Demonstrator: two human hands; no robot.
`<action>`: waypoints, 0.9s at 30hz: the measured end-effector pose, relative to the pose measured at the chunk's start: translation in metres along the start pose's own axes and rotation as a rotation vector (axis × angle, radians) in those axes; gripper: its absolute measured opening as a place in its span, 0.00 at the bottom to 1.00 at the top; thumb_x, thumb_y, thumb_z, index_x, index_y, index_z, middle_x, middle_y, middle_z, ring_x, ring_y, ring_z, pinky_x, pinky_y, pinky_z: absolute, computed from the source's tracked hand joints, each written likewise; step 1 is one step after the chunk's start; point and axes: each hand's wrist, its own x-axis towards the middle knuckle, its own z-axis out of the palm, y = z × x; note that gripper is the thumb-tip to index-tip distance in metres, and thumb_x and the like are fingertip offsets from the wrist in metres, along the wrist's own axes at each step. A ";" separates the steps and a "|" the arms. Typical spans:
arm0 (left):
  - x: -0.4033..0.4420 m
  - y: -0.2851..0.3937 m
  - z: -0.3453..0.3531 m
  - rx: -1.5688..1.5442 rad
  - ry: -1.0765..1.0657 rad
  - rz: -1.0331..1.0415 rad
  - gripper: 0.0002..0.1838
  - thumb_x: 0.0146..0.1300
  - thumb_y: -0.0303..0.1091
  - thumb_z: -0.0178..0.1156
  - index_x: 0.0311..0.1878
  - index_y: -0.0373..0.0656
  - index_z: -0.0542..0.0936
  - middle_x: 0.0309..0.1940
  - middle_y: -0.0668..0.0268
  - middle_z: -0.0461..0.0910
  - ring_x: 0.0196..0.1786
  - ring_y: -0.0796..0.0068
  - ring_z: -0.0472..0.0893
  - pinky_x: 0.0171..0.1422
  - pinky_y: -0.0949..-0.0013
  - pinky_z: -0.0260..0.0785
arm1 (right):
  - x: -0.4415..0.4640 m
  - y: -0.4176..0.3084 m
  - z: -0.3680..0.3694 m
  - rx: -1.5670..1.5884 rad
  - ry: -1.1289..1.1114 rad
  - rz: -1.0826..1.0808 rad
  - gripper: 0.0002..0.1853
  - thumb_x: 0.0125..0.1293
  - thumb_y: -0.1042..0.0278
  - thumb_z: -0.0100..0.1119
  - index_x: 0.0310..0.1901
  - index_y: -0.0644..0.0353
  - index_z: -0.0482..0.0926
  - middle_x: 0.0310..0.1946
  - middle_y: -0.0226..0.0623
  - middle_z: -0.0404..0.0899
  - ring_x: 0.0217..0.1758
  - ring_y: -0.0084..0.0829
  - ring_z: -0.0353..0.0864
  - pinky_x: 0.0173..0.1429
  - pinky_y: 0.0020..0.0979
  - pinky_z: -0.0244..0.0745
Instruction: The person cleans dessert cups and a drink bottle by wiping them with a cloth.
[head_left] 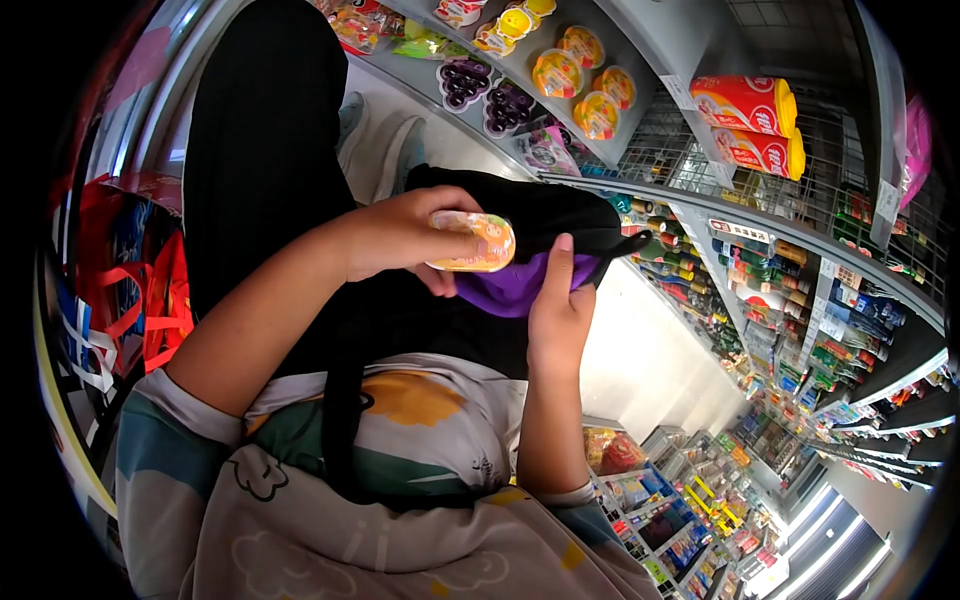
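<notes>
An orange and white packaged cup (487,242) with a printed film lid is held between the thumb and fingers of my left hand (415,238). Just right of it, my right hand (562,310) pinches the edge of a purple cloth (507,287), thumb pointing up. The purple cloth looks like the lining of a black cloth item (560,213) that lies over my lap. The cup's lower edge overlaps the purple cloth in this view. Some fingers of both hands are hidden behind what they hold.
Shelves ahead carry fruit cups (558,74), dark grape-shaped packs (464,83) and red canisters with yellow lids (745,106). Bottle racks (680,265) run off to the right. Red bags (150,300) hang at the left. Stocked shelves (650,500) stand at the lower right.
</notes>
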 end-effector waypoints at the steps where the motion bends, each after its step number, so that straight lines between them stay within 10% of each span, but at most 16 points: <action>1: 0.000 0.000 0.002 -0.085 0.089 0.004 0.23 0.71 0.40 0.66 0.62 0.41 0.70 0.40 0.61 0.82 0.30 0.73 0.85 0.33 0.70 0.82 | -0.002 -0.001 -0.001 0.071 -0.009 -0.014 0.20 0.82 0.53 0.53 0.36 0.60 0.80 0.34 0.23 0.81 0.35 0.15 0.73 0.39 0.23 0.69; 7: 0.000 0.005 -0.005 -0.038 0.112 -0.051 0.30 0.67 0.44 0.67 0.63 0.46 0.63 0.46 0.59 0.81 0.38 0.70 0.85 0.36 0.69 0.82 | -0.026 -0.016 0.007 0.288 -0.450 -0.203 0.14 0.76 0.70 0.63 0.57 0.70 0.81 0.50 0.37 0.84 0.51 0.23 0.82 0.58 0.26 0.76; 19: 0.011 -0.016 -0.004 0.359 0.112 0.153 0.27 0.81 0.66 0.37 0.59 0.52 0.65 0.39 0.67 0.77 0.38 0.81 0.77 0.37 0.75 0.71 | -0.020 -0.015 0.012 -0.457 -0.291 -0.537 0.26 0.73 0.76 0.59 0.69 0.76 0.68 0.70 0.60 0.71 0.70 0.58 0.76 0.69 0.40 0.75; 24: 0.013 -0.021 -0.003 0.141 0.166 0.156 0.29 0.82 0.64 0.33 0.54 0.47 0.68 0.36 0.66 0.76 0.35 0.79 0.76 0.40 0.75 0.70 | -0.027 -0.009 0.027 -0.548 -0.170 -0.842 0.24 0.75 0.70 0.59 0.68 0.73 0.72 0.66 0.61 0.76 0.60 0.54 0.85 0.61 0.38 0.80; 27: 0.021 -0.033 -0.014 -0.147 0.055 0.106 0.30 0.83 0.63 0.35 0.57 0.47 0.75 0.39 0.72 0.79 0.39 0.82 0.80 0.47 0.71 0.75 | -0.028 -0.018 0.016 -0.447 -0.361 -0.570 0.20 0.74 0.70 0.61 0.61 0.76 0.76 0.65 0.64 0.75 0.58 0.56 0.85 0.58 0.40 0.81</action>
